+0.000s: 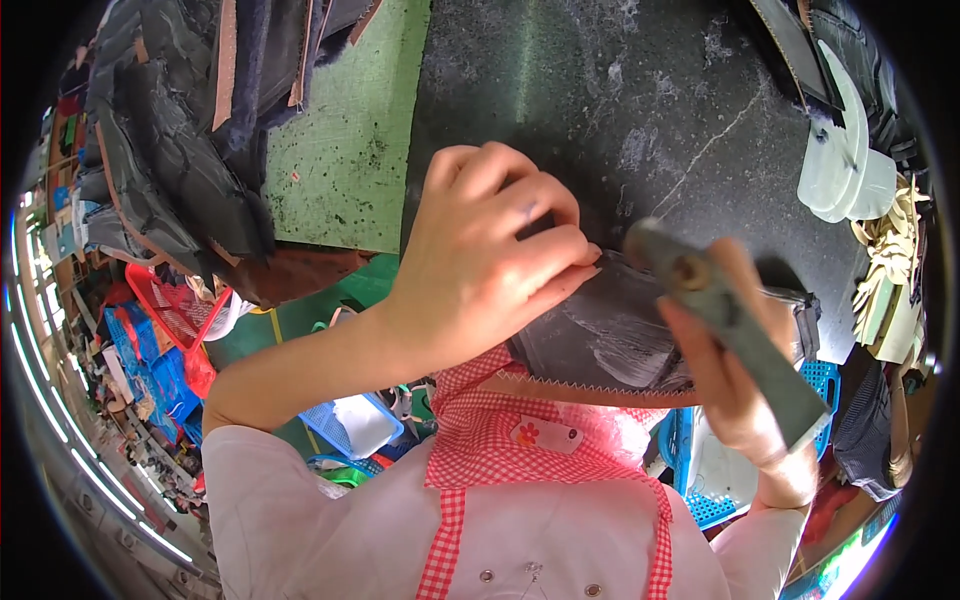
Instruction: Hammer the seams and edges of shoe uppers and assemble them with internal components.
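My right hand grips a hammer with a grey metal head, round at one end and flat and wedge-shaped at the other; its handle is mostly hidden by the head and my fingers. The hammer is blurred and held above a black leather piece with a brown, zigzag-cut near edge. That piece lies at the near edge of the dark work surface. My left hand is closed, fingers bent and tips pressed together at the piece's far edge. Whatever lies right under those fingertips is hidden.
The dark slab adjoins a green, speckled board. Black leather pieces are heaped at the far left. At right are a translucent plastic scoop-like container and beige strips. Blue baskets stand below the surface.
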`<state>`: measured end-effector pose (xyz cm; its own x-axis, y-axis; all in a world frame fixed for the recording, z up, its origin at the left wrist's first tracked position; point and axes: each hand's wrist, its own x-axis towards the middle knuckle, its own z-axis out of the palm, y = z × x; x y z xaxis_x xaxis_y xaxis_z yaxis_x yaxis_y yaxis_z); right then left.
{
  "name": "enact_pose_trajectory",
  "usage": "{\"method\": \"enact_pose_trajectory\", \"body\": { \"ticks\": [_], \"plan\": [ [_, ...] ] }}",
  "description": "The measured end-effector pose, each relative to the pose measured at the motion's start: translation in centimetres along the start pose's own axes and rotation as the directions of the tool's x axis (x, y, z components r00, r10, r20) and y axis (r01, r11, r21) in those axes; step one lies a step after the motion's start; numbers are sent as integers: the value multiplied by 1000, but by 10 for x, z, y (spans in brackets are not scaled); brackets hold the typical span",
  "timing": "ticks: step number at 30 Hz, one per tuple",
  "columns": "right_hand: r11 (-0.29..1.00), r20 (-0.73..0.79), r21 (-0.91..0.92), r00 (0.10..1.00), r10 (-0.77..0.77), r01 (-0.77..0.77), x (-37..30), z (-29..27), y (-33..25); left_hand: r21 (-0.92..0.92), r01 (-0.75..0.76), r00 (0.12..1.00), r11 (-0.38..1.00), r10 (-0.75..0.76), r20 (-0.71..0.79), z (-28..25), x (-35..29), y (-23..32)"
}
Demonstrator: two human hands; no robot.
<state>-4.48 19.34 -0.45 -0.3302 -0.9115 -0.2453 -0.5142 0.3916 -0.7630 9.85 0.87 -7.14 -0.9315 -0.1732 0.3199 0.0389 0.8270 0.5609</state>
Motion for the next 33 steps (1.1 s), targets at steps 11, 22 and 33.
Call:
{"method": "enact_pose_trajectory", "body": {
  "ticks": [11,22,33],
  "plan": [
    [1000,155,-7,988,18,-17,9,-6,-2,120,13,1000,993,-11,-20,-11,5,-2],
    [998,167,52,985,31,-40,14,-15,-1,-36,21,999,999,-19,44,3,1,0],
    [994,31,20,993,-112,112,26,-34,5,-2,39,994,999,-38,103,1,10,17]
  ]
}}
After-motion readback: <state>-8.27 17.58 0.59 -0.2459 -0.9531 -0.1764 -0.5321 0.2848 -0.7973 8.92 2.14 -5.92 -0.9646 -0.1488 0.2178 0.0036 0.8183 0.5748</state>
